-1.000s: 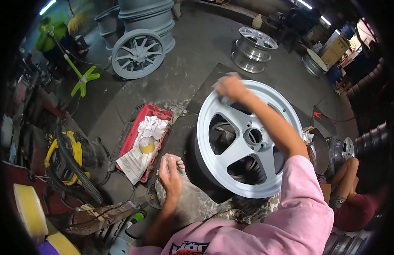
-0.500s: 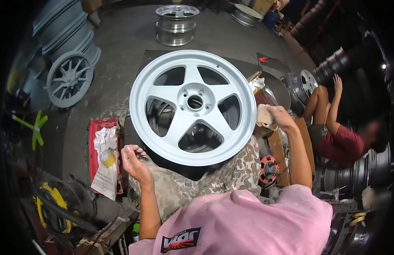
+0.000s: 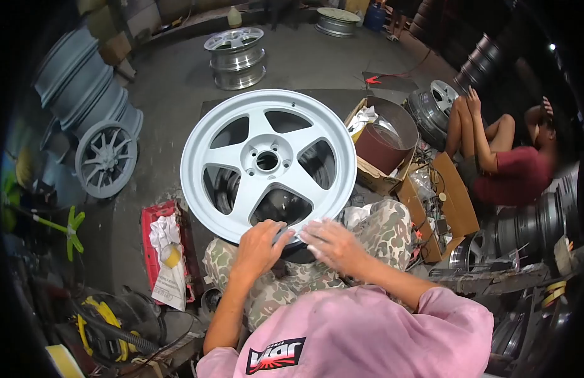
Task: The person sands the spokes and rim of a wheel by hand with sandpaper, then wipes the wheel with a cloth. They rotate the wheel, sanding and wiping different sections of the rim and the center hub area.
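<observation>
A pale, five-spoke wheel (image 3: 267, 132) lies face up in front of me, with its near edge over my lap. My left hand (image 3: 262, 247) is at the near rim, its fingertips touching the lip and its thumb apart, with nothing seen in it. Just to its right, my right hand (image 3: 333, 246) is over the same edge, fingers pointing left and smeared by motion; whether it holds anything is unclear. A whitish cloth (image 3: 355, 216) shows between the wheel and my right knee.
A red tray (image 3: 150, 246) with paper and a tape roll sits left. Cardboard boxes (image 3: 459, 195) and a brown drum (image 3: 383, 148) stand right. Stacked wheels (image 3: 238, 66) are ahead; others line the left. A person in a dark red shirt (image 3: 515, 173) sits at right.
Both hands have moved inward to the wheel's near edge. The beige cloth seen in my right hand before no longer shows there. The view has shifted, and the seated person's other arm now shows.
</observation>
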